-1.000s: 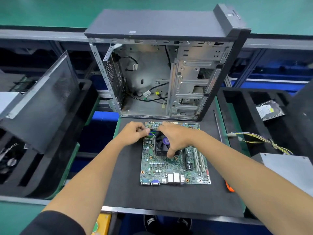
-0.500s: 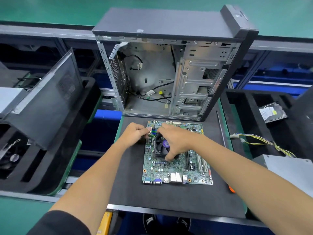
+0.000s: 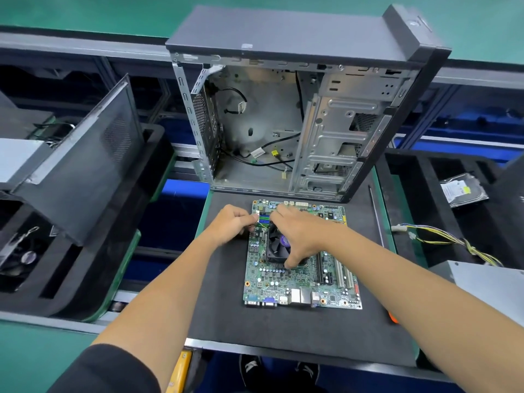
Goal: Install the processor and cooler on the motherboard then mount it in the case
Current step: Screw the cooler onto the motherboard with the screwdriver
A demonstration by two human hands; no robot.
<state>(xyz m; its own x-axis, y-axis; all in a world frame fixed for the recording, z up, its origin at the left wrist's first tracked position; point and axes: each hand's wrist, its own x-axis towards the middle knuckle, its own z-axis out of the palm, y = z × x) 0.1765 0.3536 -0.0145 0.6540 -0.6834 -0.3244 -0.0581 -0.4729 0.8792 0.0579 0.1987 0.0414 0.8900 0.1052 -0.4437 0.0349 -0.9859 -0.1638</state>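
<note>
A: Status? Big stuff first.

B: Open grey steel tower case (image 3: 297, 123) stands upright at the far edge of the black mat (image 3: 283, 330), side panel off, only loose black cables inside. No board in it yet. Green motherboard (image 3: 300, 285) lies flat on the mat just in front of the case. Black square fan cooler (image 3: 276, 246) sits on it near the middle.

A: Hands?

B: Right hand (image 3: 304, 235) is spread over the cooler, fingers curled down onto its near and far edges, gripping it. Left hand (image 3: 234, 224) is at the board's far-left corner, fingertips pinched, looks like on the thin fan wire (image 3: 262, 224). Can't see a plug.

A: So, fan lead?

B: My guess. Keep the cooler pinned so the board doesn't skate, line the plug up square with the header, push straight down, keep the wire off the blades.

A: Trays?

B: Black foam tray (image 3: 419, 177) on the right holds a silver hard drive (image 3: 465, 190) and a yellow-black wire bundle (image 3: 442, 236). Left black foam tray (image 3: 153, 137) holds a dark mesh side panel (image 3: 85, 171), tilted.
</note>
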